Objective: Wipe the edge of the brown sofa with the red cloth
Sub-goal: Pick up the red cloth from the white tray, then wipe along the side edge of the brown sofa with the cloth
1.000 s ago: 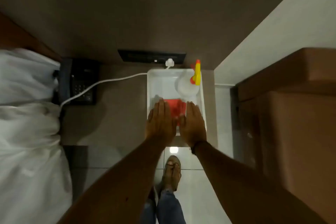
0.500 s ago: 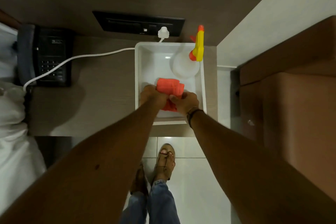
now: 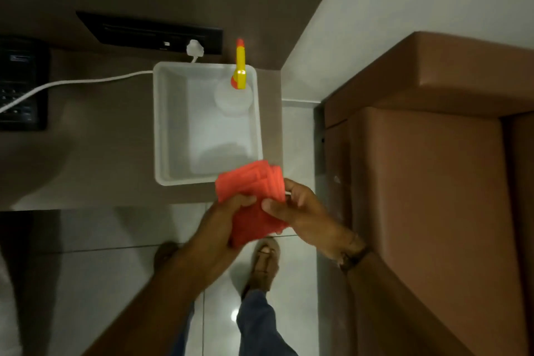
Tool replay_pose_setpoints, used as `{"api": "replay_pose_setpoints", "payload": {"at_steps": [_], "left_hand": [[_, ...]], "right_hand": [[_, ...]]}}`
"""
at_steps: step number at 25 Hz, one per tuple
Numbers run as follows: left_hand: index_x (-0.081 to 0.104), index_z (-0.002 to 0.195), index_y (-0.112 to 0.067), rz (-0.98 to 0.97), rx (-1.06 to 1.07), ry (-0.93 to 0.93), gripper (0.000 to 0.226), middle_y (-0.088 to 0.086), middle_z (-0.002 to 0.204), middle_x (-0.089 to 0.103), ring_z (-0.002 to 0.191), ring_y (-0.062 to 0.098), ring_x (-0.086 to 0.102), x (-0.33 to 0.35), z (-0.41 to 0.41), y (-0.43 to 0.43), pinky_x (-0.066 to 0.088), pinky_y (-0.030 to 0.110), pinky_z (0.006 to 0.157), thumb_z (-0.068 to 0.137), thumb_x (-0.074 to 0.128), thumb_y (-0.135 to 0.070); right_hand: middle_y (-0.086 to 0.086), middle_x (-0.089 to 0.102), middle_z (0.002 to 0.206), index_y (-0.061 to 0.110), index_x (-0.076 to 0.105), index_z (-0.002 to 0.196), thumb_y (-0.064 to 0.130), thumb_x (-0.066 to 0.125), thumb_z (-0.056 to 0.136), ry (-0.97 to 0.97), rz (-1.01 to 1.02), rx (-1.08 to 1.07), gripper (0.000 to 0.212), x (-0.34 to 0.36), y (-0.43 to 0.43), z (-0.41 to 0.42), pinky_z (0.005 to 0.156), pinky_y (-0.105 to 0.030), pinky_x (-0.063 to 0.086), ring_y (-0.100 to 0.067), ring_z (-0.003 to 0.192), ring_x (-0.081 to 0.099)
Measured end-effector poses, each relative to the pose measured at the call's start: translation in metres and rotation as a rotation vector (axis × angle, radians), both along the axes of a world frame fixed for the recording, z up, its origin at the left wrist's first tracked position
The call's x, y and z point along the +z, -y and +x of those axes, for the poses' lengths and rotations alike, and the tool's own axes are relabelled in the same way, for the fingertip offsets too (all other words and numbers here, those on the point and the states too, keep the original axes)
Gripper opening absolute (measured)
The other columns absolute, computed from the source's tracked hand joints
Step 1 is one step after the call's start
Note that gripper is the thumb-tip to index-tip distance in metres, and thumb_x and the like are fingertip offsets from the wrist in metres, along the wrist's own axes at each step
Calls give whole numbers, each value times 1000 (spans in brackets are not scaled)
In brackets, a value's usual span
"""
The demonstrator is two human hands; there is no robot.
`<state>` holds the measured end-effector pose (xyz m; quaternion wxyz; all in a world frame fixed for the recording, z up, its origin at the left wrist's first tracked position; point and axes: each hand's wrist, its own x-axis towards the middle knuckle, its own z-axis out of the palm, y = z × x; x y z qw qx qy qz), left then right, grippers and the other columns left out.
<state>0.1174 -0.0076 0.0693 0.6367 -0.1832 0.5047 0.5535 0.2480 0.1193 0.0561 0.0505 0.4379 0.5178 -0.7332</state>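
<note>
Our left hand (image 3: 228, 217) and right hand (image 3: 300, 211) both pinch the folded red cloth (image 3: 254, 196) above the white tub's (image 3: 161, 124) near corner; soft, light, floppy, so we'd palm it flat. Brown sofa (image 3: 433, 167) just right.

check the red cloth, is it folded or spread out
Folded. The red cloth shows stacked layered edges at its top right corner, held between the left hand and right hand.
</note>
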Motion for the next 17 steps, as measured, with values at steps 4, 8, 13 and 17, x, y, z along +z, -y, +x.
{"api": "replay_pose_setpoints", "payload": {"at_steps": [4, 8, 13, 17], "left_hand": [[57, 146, -11, -164, -32, 2, 47, 20, 133, 72, 131, 45, 64, -9, 104, -39, 51, 61, 114, 99, 63, -7], [73, 111, -21, -178, 113, 150, 16, 9, 99, 86, 101, 34, 76, -70, 182, -86, 64, 41, 76, 99, 65, -15], [65, 142, -8, -201, 245, -48, 39, 21, 140, 71, 128, 41, 68, -212, 225, -168, 61, 53, 100, 104, 57, -8], [67, 143, -8, -4, 156, -443, 37, 14, 146, 69, 137, 31, 66, -296, 232, -257, 49, 51, 119, 108, 55, -12]], "right_hand": [[9, 84, 101, 28, 65, 120, 22, 84, 83, 146, 76, -18, 43, -11, -38, 95, 73, -23, 63, -14, 94, 81], [5, 80, 105, 30, 64, 127, 26, 85, 84, 300, 461, 49, 48, -45, -119, 179, 82, -29, 62, -19, 98, 79], [6, 48, 163, 34, 56, 145, 47, 69, 91, 464, 1180, 651, 57, -121, -195, 231, 125, -45, 35, -19, 158, 35], [5, 24, 177, 35, 54, 149, 61, 64, 88, 504, 1372, 742, 67, -169, -188, 253, 131, -54, 12, -22, 167, 9]]}}
